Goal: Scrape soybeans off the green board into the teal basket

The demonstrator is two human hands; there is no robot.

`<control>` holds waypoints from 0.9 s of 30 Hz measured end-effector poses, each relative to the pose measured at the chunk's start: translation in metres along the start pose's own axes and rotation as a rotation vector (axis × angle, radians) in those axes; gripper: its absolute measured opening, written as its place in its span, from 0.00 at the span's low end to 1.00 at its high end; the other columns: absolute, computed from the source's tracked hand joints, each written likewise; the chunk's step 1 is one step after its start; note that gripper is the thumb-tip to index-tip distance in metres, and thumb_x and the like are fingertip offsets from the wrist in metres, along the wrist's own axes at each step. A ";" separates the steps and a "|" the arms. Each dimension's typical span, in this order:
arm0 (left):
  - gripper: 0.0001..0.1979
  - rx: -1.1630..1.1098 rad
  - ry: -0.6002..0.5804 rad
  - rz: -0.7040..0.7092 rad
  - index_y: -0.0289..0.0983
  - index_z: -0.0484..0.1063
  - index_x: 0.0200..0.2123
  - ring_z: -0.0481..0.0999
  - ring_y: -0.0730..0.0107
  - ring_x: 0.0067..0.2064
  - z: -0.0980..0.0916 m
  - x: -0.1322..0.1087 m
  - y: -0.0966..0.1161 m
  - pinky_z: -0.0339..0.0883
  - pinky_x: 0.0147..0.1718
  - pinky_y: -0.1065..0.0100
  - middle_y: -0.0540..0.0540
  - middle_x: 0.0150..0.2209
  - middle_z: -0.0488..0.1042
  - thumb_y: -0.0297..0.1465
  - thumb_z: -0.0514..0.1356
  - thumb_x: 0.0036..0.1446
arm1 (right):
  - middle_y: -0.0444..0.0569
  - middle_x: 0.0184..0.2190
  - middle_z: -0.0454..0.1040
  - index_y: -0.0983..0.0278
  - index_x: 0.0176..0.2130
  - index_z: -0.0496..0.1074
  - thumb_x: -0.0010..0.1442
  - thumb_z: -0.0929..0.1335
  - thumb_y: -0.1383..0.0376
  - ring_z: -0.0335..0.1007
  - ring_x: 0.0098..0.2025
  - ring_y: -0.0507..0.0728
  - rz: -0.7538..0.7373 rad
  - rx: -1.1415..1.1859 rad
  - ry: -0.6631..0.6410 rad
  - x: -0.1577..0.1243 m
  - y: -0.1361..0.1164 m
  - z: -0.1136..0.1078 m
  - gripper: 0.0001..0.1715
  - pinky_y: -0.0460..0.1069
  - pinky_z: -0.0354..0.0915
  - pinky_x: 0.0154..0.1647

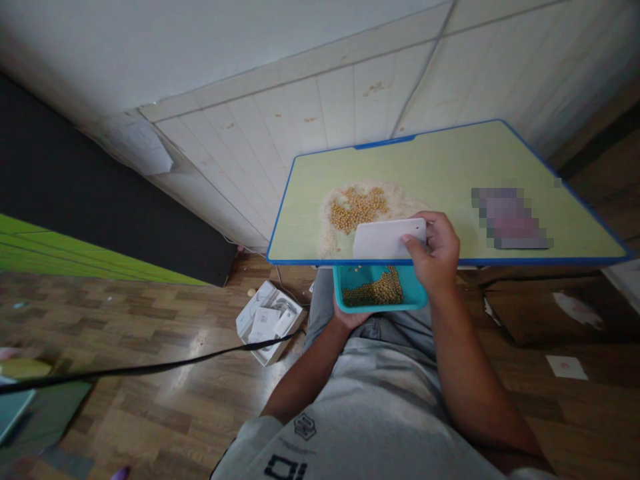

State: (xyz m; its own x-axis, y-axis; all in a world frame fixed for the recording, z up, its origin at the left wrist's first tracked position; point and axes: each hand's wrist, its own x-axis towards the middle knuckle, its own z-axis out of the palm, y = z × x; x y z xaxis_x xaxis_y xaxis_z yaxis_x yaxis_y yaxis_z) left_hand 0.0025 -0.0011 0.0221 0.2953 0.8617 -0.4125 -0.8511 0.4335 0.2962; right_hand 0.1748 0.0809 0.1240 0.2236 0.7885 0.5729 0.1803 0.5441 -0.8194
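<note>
My right hand grips a flat white scraper with a small hole in one corner, thumb on top. The scraper rests at the near edge of the green table. Just beyond it lies a pile of tan soybeans, ringed by pale grains that look like rice. Below the table edge, my left hand holds a turquoise plastic tray from underneath, its fingers mostly hidden. Soybeans cover part of the tray's bottom.
A pixelated flat object lies on the table's right side. On the floor at left stands an open white box with small items inside. A black strap crosses the left. A brown carton sits under the table at right.
</note>
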 end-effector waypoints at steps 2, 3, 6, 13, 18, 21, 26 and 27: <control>0.41 -0.006 0.024 -0.005 0.40 0.72 0.81 0.70 0.36 0.83 0.000 -0.001 0.001 0.57 0.86 0.32 0.38 0.81 0.75 0.55 0.44 0.81 | 0.45 0.40 0.78 0.57 0.48 0.77 0.58 0.75 0.59 0.75 0.39 0.60 -0.032 -0.030 0.088 0.002 0.001 0.000 0.17 0.52 0.71 0.39; 0.41 -0.004 0.038 -0.003 0.39 0.73 0.81 0.71 0.35 0.83 0.001 -0.002 0.001 0.57 0.85 0.31 0.37 0.80 0.76 0.55 0.45 0.81 | 0.46 0.40 0.78 0.57 0.48 0.77 0.58 0.74 0.59 0.76 0.40 0.60 -0.048 -0.052 0.134 0.002 0.001 -0.001 0.17 0.52 0.72 0.40; 0.40 0.011 0.064 0.001 0.39 0.73 0.81 0.71 0.32 0.82 0.001 -0.004 0.002 0.57 0.85 0.30 0.37 0.80 0.77 0.55 0.47 0.81 | 0.47 0.42 0.78 0.57 0.49 0.78 0.59 0.74 0.61 0.77 0.43 0.62 -0.060 -0.133 0.228 0.003 0.003 -0.006 0.18 0.54 0.75 0.44; 0.42 0.032 0.050 -0.002 0.39 0.70 0.83 0.71 0.35 0.83 0.005 -0.009 0.005 0.58 0.86 0.34 0.38 0.81 0.75 0.55 0.48 0.79 | 0.48 0.42 0.78 0.58 0.49 0.77 0.57 0.73 0.60 0.78 0.44 0.63 -0.004 -0.183 0.245 0.003 0.006 -0.009 0.19 0.57 0.78 0.47; 0.42 0.023 0.046 -0.006 0.39 0.69 0.84 0.70 0.34 0.84 0.003 -0.008 0.005 0.58 0.86 0.32 0.39 0.82 0.73 0.55 0.46 0.79 | 0.47 0.43 0.78 0.57 0.49 0.76 0.56 0.74 0.60 0.78 0.44 0.62 0.020 -0.106 0.231 0.002 0.009 -0.004 0.20 0.55 0.77 0.46; 0.40 0.037 0.021 0.000 0.40 0.76 0.78 0.67 0.33 0.85 0.003 -0.008 0.005 0.60 0.85 0.32 0.40 0.83 0.73 0.56 0.48 0.79 | 0.48 0.44 0.77 0.56 0.51 0.75 0.59 0.74 0.61 0.77 0.45 0.63 0.023 -0.075 0.223 0.002 0.008 -0.004 0.19 0.56 0.77 0.48; 0.39 0.064 -0.008 0.020 0.43 0.78 0.77 0.66 0.37 0.86 0.007 -0.008 0.005 0.62 0.84 0.36 0.43 0.84 0.71 0.57 0.48 0.79 | 0.47 0.44 0.78 0.55 0.50 0.75 0.59 0.75 0.61 0.77 0.45 0.62 0.039 -0.047 0.163 0.002 0.003 -0.002 0.19 0.55 0.77 0.45; 0.39 0.056 0.003 0.015 0.44 0.77 0.78 0.66 0.38 0.86 0.008 -0.008 0.005 0.62 0.84 0.36 0.43 0.83 0.72 0.56 0.48 0.80 | 0.47 0.44 0.78 0.55 0.50 0.75 0.59 0.75 0.61 0.77 0.44 0.62 0.038 -0.049 0.149 0.002 0.002 -0.001 0.19 0.54 0.76 0.44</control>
State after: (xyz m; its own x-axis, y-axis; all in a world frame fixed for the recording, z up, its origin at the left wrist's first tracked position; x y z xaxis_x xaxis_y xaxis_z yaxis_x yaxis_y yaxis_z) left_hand -0.0005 -0.0038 0.0339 0.2815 0.8674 -0.4103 -0.8297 0.4349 0.3501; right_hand 0.1764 0.0831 0.1239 0.3704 0.7547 0.5414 0.2153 0.4973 -0.8405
